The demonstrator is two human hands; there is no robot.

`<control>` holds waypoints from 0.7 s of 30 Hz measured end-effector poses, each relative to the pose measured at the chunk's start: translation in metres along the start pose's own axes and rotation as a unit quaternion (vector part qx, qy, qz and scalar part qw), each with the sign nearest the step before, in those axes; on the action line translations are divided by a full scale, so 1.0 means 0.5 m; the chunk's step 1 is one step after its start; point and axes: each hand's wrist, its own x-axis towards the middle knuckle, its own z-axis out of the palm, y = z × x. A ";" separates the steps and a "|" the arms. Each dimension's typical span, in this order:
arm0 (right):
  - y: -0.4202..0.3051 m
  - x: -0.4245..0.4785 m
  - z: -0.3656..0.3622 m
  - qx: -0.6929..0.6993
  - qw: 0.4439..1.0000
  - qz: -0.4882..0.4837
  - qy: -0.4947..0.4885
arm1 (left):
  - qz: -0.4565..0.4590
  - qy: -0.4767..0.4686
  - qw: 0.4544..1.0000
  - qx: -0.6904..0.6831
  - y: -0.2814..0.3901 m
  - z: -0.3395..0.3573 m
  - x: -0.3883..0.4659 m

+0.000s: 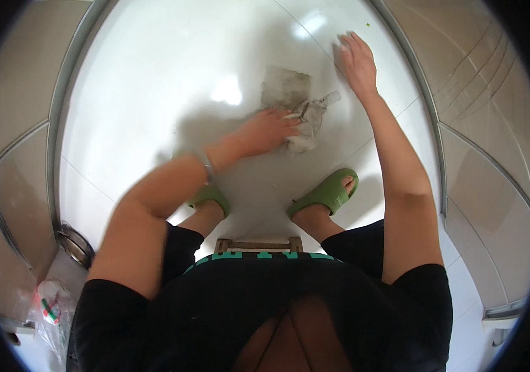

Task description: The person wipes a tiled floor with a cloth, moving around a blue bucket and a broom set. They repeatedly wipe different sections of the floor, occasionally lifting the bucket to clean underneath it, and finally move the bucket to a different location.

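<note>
My left hand (268, 132) reaches across the white tiled floor (144, 83), slightly blurred. Its fingers lie spread over the edge of a crumpled, dirty wipe (309, 128). A flatter sheet (285, 86), thin and stained grey, is on the floor just beyond those fingers. From the crumpled wipe a small pale strip (332, 98) sticks out to the right. Further ahead and to the right, my right hand (360, 65) is over the floor near a tile joint. Its fingers are apart, and nothing shows in them.
Glossy cabinet fronts (14, 60) line the left, with more cabinet fronts (478, 69) on the right. My feet wear green slippers (323, 195). A low stool (260, 245) is beneath me. At lower left are a round metal object (76, 244) and a plastic bag (51, 307). A green scrap (368, 24) lies ahead.
</note>
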 end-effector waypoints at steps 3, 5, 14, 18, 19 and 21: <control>-0.027 0.047 0.054 -0.085 0.990 -0.113 -0.026 | -0.157 0.007 0.932 -0.328 0.018 -0.133 -0.070; -0.085 0.006 0.108 -0.122 0.986 -0.087 -0.067 | -0.222 0.026 0.848 -0.480 0.004 -0.206 -0.137; -0.291 -0.468 0.072 -0.053 0.959 -0.125 -0.250 | -0.330 0.221 0.770 -0.499 0.122 -0.380 -0.334; -0.253 -0.495 0.092 0.039 0.974 -0.055 -0.215 | -0.284 0.242 0.768 -0.521 0.157 -0.400 -0.414; -0.245 -0.494 0.086 0.055 0.981 0.010 -0.187 | -0.292 0.273 0.752 -0.524 0.194 -0.417 -0.420; -0.245 -0.485 0.074 0.091 0.979 0.132 -0.127 | -0.300 0.345 0.693 -0.558 0.271 -0.451 -0.441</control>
